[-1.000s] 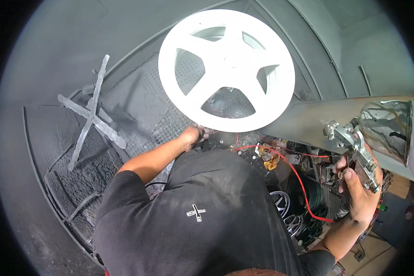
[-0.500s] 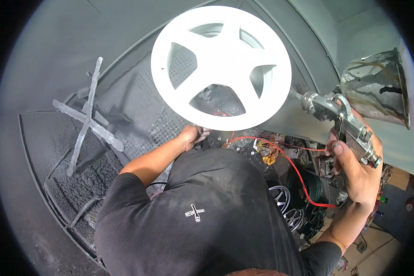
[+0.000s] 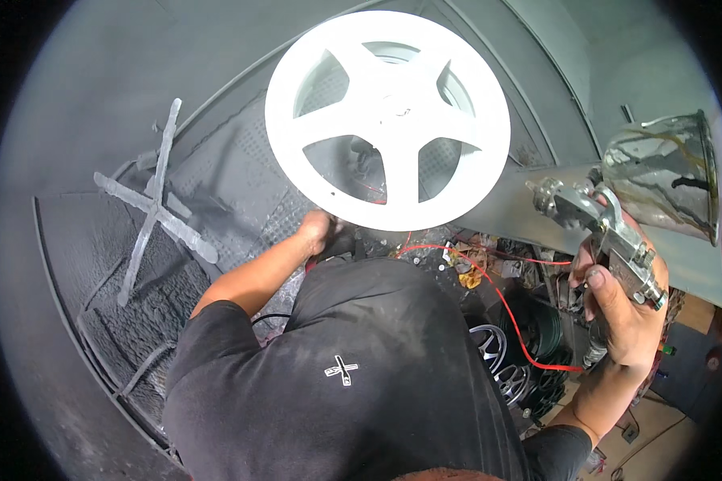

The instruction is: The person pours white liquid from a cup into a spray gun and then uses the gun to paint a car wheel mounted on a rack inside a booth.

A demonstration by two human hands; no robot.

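At centre top, over the grey booth floor (image 3: 217, 192): white five-spoke wheel (image 3: 387, 119), face up to camera, lower rim near left hand (image 3: 317, 231). Left hand at wheel's lower edge, fingers hidden under rim, grip not readable. Right hand (image 3: 622, 309) closed round handle of metal spray gun (image 3: 598, 224), nozzle toward wheel, clear of rim. Clear cup (image 3: 662, 176) on top of gun, partly cut by fisheye edge. Below wheel: red hose (image 3: 509, 309), tangled parts, second alloy wheel (image 3: 497, 353) half hidden behind black shirt (image 3: 353, 377). Grey cross stand (image 3: 154, 210) toward floor's left edge, well apart.
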